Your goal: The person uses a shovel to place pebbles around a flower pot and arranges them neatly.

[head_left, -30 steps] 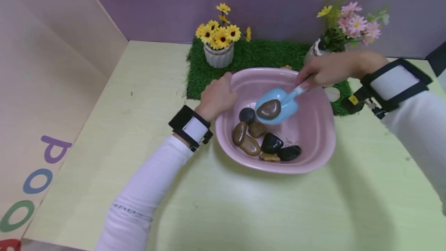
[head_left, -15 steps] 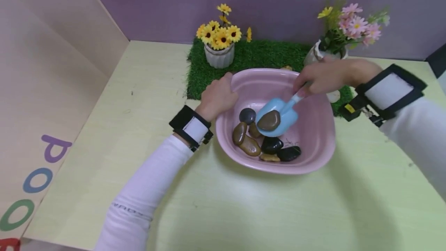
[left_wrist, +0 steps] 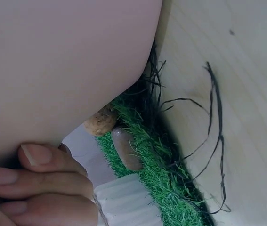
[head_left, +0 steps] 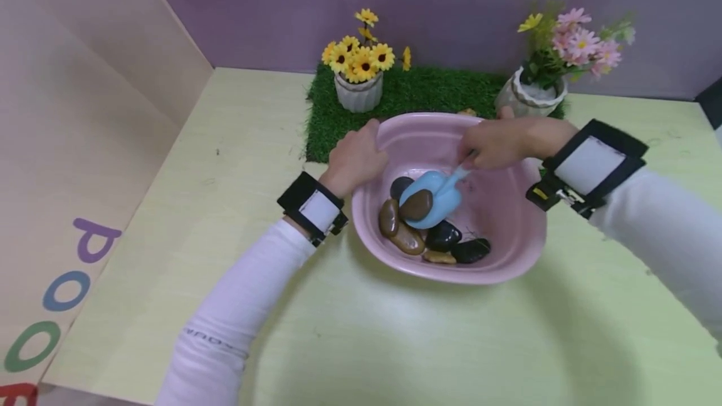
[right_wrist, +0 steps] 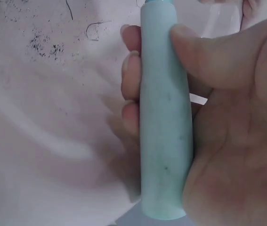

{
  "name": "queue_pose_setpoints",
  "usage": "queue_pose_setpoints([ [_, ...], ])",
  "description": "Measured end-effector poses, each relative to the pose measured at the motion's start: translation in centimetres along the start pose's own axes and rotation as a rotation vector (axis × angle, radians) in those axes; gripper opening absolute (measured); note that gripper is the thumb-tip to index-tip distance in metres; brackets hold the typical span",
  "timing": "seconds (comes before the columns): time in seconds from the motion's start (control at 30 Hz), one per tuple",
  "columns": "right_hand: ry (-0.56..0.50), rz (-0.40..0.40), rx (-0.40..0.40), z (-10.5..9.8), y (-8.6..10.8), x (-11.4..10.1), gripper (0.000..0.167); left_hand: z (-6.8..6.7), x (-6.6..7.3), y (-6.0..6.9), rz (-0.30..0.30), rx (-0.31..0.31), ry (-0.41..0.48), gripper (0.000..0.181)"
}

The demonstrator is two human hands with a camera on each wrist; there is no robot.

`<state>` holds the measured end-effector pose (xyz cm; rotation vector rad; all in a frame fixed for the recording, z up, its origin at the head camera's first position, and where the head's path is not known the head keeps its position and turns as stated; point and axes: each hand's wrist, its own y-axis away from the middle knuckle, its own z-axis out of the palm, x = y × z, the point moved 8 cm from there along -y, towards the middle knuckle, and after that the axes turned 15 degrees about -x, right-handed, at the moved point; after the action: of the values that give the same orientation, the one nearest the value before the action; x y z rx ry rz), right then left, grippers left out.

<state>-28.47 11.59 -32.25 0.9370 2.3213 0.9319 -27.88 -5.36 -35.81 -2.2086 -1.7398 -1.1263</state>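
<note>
A pink plastic basin (head_left: 507, 218) stands on the table, with several smooth brown and black stones (head_left: 442, 235) in its lower left part. My left hand (head_left: 356, 158) grips the basin's left rim; in the left wrist view its fingers (left_wrist: 48, 186) curl under the rim against the outer wall. My right hand (head_left: 496, 141) holds a light blue toy shovel (head_left: 442, 205) by its handle (right_wrist: 165, 113), fingers and thumb wrapped round it. One brown stone (head_left: 416, 205) lies on the shovel's blade, which is low in the basin over the other stones.
Behind the basin lies a green artificial grass mat (head_left: 440, 89). On it stand a pot of yellow flowers (head_left: 360, 89) and a pot of pink flowers (head_left: 527, 96). Brown stones (left_wrist: 127, 148) lie on the mat. Dark loose strands (left_wrist: 213, 117) lie on the tabletop.
My right hand has moved left and towards me, bringing the shovel lower in the basin with the brown stone on its blade. My left hand stays on the rim.
</note>
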Motion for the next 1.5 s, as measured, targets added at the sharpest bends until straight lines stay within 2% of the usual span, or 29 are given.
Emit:
queue_pose_setpoints([
  [0.17,-0.012,-0.009,0.026,-0.1,-0.2,-0.5,0.019,0.1,0.2,-0.1,0.008,0.000,0.002,0.046],
  [0.6,0.022,0.041,0.061,-0.5,0.1,-2.0,0.017,0.1,-0.1,0.0,0.000,0.005,0.000,0.047],
  [0.83,0.071,0.104,0.120,-0.7,0.2,-2.4,0.015,0.0,0.0,0.0,0.014,0.003,-0.001,0.047],
  [0.97,0.054,0.049,0.121,-0.5,0.0,-2.4,0.014,0.0,0.1,-0.1,0.010,0.004,-0.007,0.049],
  [1.17,-0.011,-0.038,0.103,0.2,-0.1,-2.1,0.022,0.0,0.2,-0.1,0.013,0.000,-0.010,0.048],
  [1.33,-0.046,-0.101,0.110,0.5,-0.4,-2.6,0.019,0.0,0.1,0.0,-0.001,0.003,-0.011,0.047],
  [1.5,-0.074,-0.146,0.073,1.3,-1.0,-3.1,0.018,0.0,0.1,-0.1,-0.002,-0.001,-0.004,0.046],
])
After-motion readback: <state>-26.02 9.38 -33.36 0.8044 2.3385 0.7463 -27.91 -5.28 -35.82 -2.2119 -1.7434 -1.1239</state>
